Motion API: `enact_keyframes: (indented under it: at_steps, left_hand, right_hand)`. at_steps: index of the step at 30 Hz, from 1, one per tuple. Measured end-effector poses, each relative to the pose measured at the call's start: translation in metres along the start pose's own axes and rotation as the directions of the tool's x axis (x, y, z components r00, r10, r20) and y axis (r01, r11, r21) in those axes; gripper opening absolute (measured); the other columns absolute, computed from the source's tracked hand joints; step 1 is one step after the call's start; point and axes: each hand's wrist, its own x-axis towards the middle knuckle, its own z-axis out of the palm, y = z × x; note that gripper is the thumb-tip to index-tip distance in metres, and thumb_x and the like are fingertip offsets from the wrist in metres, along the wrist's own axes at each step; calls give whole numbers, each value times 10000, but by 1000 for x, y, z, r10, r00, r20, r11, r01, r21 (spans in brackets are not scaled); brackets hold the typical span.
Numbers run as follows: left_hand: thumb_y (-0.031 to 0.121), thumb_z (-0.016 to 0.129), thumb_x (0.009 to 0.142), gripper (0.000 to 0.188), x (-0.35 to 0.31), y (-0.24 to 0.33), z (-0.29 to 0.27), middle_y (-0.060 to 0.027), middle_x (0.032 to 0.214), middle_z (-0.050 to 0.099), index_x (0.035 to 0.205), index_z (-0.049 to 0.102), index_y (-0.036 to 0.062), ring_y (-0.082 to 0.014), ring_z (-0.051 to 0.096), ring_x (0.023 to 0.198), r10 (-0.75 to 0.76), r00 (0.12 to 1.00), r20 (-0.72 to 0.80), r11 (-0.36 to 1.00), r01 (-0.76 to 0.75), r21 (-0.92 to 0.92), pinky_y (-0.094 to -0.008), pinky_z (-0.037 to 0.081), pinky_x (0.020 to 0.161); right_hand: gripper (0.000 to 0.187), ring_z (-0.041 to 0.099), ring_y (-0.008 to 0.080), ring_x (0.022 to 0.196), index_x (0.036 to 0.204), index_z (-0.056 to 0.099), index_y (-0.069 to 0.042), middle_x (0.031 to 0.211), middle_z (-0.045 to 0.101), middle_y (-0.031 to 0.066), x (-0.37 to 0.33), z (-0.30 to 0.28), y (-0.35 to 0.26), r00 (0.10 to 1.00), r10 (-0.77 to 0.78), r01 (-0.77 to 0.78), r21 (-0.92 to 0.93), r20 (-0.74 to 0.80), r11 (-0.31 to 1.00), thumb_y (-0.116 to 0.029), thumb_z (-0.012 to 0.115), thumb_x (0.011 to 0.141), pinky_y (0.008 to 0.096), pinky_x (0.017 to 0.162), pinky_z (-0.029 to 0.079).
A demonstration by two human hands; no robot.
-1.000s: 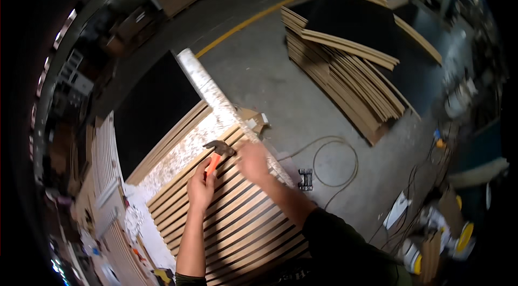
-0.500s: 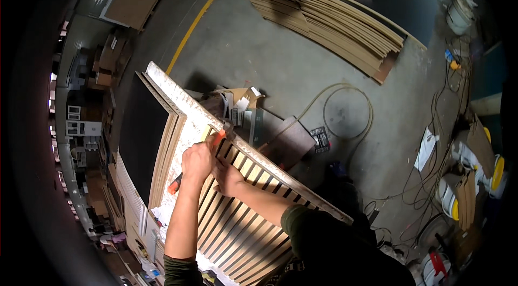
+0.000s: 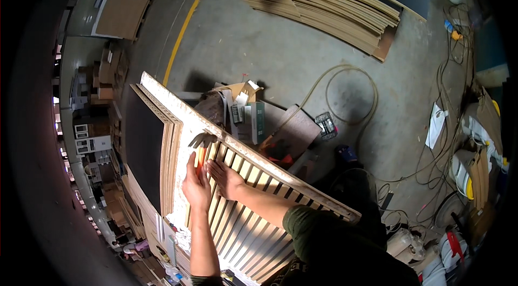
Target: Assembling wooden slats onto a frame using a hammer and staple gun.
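A hammer with a dark metal claw head point(image 3: 203, 140) and an orange handle point(image 3: 201, 157) sits between my hands. My left hand point(image 3: 196, 188) is closed loosely around its handle, and the palm hides the lower part of the grip. Beside it, my right hand point(image 3: 226, 179) rests on the slatted wooden panel point(image 3: 253, 221), its fingers stretched over the pale slats near the upper corner. The panel has dark gaps between its slats and lies on a worn white bench top point(image 3: 186, 124), along a raised edge.
Stacked black-faced boards point(image 3: 145, 145) lie left of the panel. Across the floor is a large pile of boards point(image 3: 324, 11). Cartons and scraps point(image 3: 245, 113) sit beyond the bench edge. A hose point(image 3: 372, 92) loops over the floor, with cables and buckets point(image 3: 462, 175) at right.
The hammer has turned from slanting across my left hand to standing more upright, its head now further left. My left fingers have loosened and straightened. The whole view has shifted slightly.
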Motion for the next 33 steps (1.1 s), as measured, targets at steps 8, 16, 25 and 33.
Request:
enact_keyframes:
  at_steps: [8,16,25,33]
  left_hand:
    - [66,493,908,317,-18,-54,25,-58,813,604,1218,496,0,-96,525,632,-254,967,-17,913,234,-333,-243,463,595]
    - [173,531,914,339,-10,-76,21,-18,711,533,1203,474,6,-33,419,501,-338,939,-70,712,206,-671,-169,329,419]
    - [171,513,922,268,-52,-132,23,-23,675,566,1163,499,55,-37,421,463,-572,816,82,445,392,-805,-170,341,417]
    - [147,494,920,180,-138,-235,17,-73,681,594,1076,492,58,-111,484,428,-849,517,109,94,351,-932,-225,386,363]
  right_hand:
    - [599,55,288,1381,1399,230,-32,1482,143,145,13,28,-17,988,90,-94,-26,-128,995,-333,267,883,452,1110,-11]
    - [431,441,238,1104,1168,512,21,1160,495,132,34,-17,50,779,492,-230,553,-389,801,-170,544,782,361,939,347]
    - [303,458,224,1033,995,663,-96,1057,564,67,65,-31,90,740,659,-388,714,-135,582,-322,596,805,376,879,340]
    - [189,599,274,751,781,702,-129,797,641,75,84,-2,89,568,754,-236,813,-330,533,-310,653,760,397,701,454]
